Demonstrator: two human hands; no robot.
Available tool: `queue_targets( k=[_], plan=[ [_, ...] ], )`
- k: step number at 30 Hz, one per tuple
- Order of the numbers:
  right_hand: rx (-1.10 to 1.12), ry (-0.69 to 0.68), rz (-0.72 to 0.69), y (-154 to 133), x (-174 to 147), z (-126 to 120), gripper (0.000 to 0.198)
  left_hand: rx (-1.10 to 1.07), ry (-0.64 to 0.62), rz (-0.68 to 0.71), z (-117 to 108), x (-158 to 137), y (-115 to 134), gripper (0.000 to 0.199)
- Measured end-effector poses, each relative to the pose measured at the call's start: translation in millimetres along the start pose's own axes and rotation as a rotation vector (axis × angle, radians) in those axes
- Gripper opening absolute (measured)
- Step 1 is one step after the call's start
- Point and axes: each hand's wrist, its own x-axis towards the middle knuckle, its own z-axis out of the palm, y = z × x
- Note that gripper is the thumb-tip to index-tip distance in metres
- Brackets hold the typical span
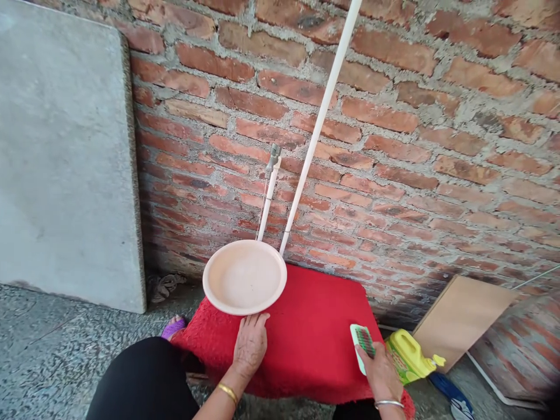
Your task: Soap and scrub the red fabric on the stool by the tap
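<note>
A pale pink basin (pixel 245 277) stands at the left back part of a red cloth-covered table (pixel 315 326). Small dark specks show on its bottom; I cannot tell whether it holds water. My left hand (pixel 251 344) lies palm down at the basin's near rim, fingers stretched toward it and fingertips touching or just under the edge. Over the table's right side, my right hand (pixel 382 370) is closed around a scrubbing brush (pixel 362 344) with a pale green-white body and dark green and reddish bristles. The bristles face up and to the right.
A tap (pixel 273 158) on a white pipe rises behind the basin, near a long slanted pipe (pixel 321 116). Brick wall stands behind. At right are a yellow jug (pixel 409 356), a brown board (pixel 464 318) and a blue slipper (pixel 452 394). A grey slab (pixel 70 151) leans left.
</note>
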Motion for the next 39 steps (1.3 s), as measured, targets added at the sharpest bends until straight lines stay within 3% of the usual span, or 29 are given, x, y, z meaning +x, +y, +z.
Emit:
queue_targets(
  k=[4,7,14,22,29,35,39],
  plan=[
    [0.047,0.000,0.124,55,8,-8,0.058,0.009,-0.038,-0.020,2,-1,-1,0.040],
    [0.055,0.054,0.181,73,2,-11,0.064,0.011,-0.047,-0.022,2,0,-1,0.041],
    [0.069,0.103,-0.017,60,-16,5,0.056,0.006,-0.010,0.028,2,-2,-4,0.039],
    [0.037,0.139,0.080,82,-12,-4,0.053,-0.022,-0.012,0.032,4,-3,-7,0.038],
    [0.113,0.109,-0.106,48,-31,-2,0.044,-0.044,-0.027,0.018,6,-4,-9,0.038],
    [0.037,0.131,0.113,69,-19,-14,0.048,-0.198,0.033,-0.061,8,0,-11,0.037],
    [0.143,0.182,0.002,54,-26,-9,0.047,-0.368,0.046,-0.151,3,3,-6,0.035]
  ],
)
